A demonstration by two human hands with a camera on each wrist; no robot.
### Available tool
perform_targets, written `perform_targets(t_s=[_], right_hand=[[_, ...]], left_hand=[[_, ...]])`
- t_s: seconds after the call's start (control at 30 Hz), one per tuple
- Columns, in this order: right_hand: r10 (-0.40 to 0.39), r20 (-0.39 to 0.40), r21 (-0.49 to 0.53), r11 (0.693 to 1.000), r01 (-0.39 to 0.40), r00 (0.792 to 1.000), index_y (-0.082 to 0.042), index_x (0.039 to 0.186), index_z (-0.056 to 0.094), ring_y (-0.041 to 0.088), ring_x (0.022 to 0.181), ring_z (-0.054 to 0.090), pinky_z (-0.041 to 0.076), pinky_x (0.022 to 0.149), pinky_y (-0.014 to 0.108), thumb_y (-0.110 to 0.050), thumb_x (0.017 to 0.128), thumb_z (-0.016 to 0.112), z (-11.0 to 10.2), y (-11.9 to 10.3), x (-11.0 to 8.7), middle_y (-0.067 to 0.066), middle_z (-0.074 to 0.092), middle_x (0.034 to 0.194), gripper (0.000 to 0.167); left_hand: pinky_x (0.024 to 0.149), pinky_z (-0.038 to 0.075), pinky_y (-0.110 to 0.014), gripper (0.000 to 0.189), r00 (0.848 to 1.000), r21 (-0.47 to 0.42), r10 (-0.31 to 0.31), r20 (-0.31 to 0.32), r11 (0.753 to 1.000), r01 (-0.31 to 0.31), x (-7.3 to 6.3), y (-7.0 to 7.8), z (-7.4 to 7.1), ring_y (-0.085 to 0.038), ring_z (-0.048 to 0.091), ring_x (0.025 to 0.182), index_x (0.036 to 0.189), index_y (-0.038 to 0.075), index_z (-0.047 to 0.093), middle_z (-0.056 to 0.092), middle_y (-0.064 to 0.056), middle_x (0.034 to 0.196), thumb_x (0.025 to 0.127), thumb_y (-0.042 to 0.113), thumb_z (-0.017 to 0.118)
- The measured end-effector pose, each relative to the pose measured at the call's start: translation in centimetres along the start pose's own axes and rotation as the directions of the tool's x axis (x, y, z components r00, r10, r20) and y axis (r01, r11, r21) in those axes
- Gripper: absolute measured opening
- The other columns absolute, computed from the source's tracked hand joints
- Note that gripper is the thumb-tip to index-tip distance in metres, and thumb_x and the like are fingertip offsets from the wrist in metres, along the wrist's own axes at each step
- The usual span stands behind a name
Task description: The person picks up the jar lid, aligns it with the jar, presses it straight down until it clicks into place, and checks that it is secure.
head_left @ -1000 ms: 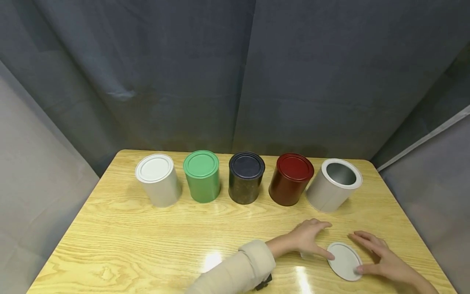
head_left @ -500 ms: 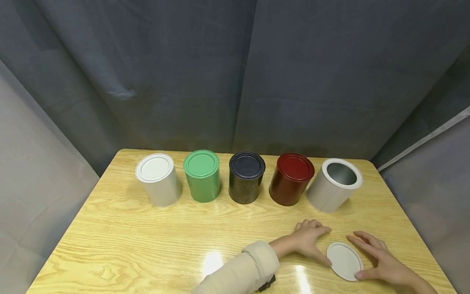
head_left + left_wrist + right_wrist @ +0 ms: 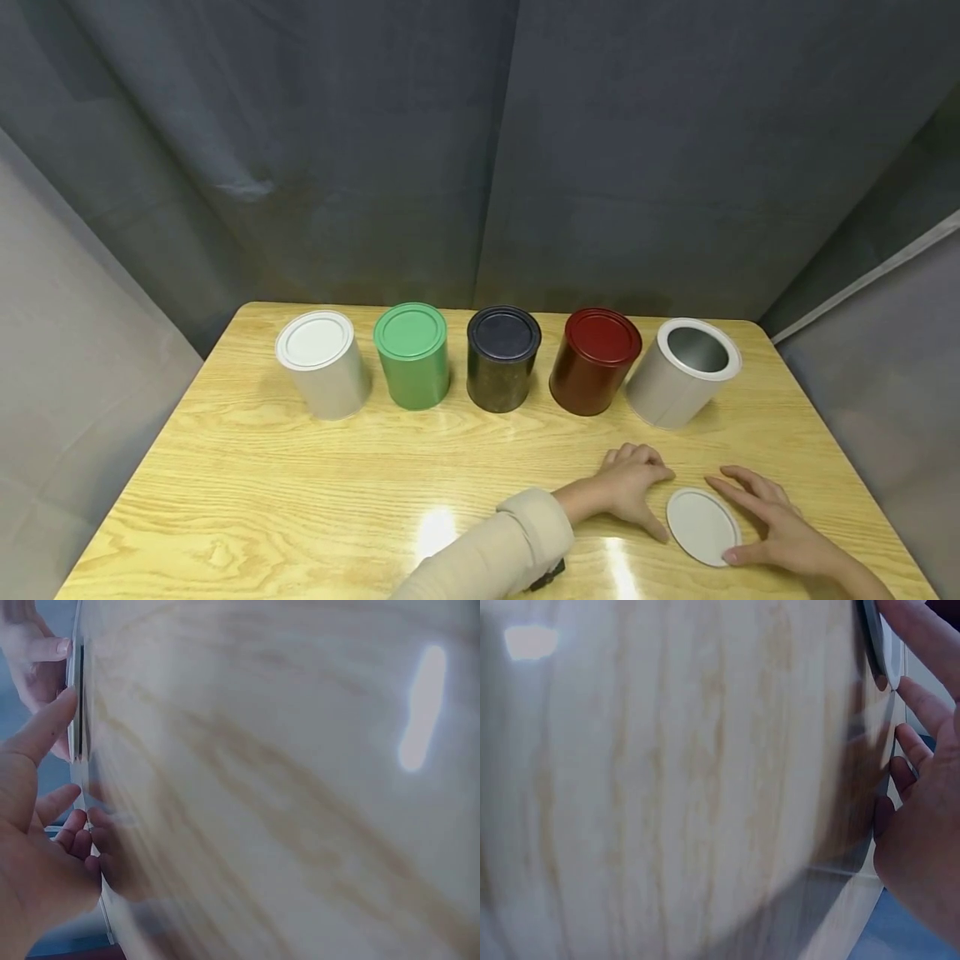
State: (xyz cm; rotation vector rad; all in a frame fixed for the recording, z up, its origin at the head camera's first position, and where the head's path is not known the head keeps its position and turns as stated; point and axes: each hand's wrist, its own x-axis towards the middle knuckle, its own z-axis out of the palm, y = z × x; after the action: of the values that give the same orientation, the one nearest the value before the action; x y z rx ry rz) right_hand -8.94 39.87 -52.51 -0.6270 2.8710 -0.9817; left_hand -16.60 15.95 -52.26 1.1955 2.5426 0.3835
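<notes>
A round pale grey can lid (image 3: 702, 527) lies on the table at the lower right in the head view. My right hand (image 3: 783, 529) is at its right side, thumb tip on the lid's edge and fingers spread loosely past it. To the left of the lid is my left hand (image 3: 628, 490), its thumb just off the rim and its fingers relaxed. From the left wrist, the lid (image 3: 77, 712) shows edge-on beside the left thumb. The right wrist view catches the lid's edge (image 3: 889, 652) by the right fingers. Behind the hands stands a pale grey can (image 3: 678, 383) with its top uncovered.
Along the back of the wooden table (image 3: 300, 500) stand a white can (image 3: 322, 367), a green can (image 3: 412, 358), a black can (image 3: 502, 358) and a dark red can (image 3: 595, 362), all lidded. Dark grey curtains (image 3: 375, 150) hang behind.
My left thumb has drawn back leftward from over the lid's edge. The right hand and the lid have hardly moved, and the cans stand as before.
</notes>
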Motion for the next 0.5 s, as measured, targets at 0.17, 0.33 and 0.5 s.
perform_targets(t_s=[0.17, 0.33, 0.5], right_hand=[[0.011, -0.002, 0.018, 1.0, -0.011, 1.0, -0.01, 0.132, 0.047, 0.026, 0.122, 0.011, 0.011, 0.079, 0.068, -0.02, 0.062, 0.081, 0.1, 0.14, -0.03, -0.002, 0.025, 0.135, 0.078], [0.012, -0.014, -0.014, 1.0, -0.013, 1.0, -0.011, 0.13, 0.049, 0.039, 0.116, 0.016, 0.013, 0.078, 0.066, -0.023, 0.062, 0.082, 0.32, 0.25, 0.04, 0.005, 0.029, 0.133, 0.076], [-0.004, -0.034, -0.04, 0.999, 0.002, 0.999, -0.014, 0.129, 0.051, 0.046, 0.111, 0.02, 0.014, 0.076, 0.068, -0.023, 0.061, 0.082, 0.41, 0.23, 0.18, 0.008, 0.03, 0.131, 0.075]], left_hand=[[0.086, 0.022, -0.02, 0.081, 1.0, 0.046, -0.004, -0.002, 0.999, 0.004, 0.05, 0.24, 0.04, -0.002, 0.027, 0.111, 0.133, 0.037, 0.044, 0.034, 0.018, 0.128, 0.061, 0.062, 0.072], [0.087, 0.021, -0.021, 0.08, 1.0, 0.086, -0.009, 0.004, 0.996, 0.009, 0.0, 0.51, -0.02, -0.002, 0.026, 0.113, 0.133, 0.04, 0.043, 0.033, 0.018, 0.129, 0.062, 0.064, 0.071], [0.088, 0.021, -0.022, 0.082, 1.0, 0.1, -0.009, -0.001, 0.995, 0.009, -0.09, 0.69, -0.11, -0.003, 0.026, 0.114, 0.134, 0.039, 0.041, 0.033, 0.018, 0.128, 0.062, 0.067, 0.067]])
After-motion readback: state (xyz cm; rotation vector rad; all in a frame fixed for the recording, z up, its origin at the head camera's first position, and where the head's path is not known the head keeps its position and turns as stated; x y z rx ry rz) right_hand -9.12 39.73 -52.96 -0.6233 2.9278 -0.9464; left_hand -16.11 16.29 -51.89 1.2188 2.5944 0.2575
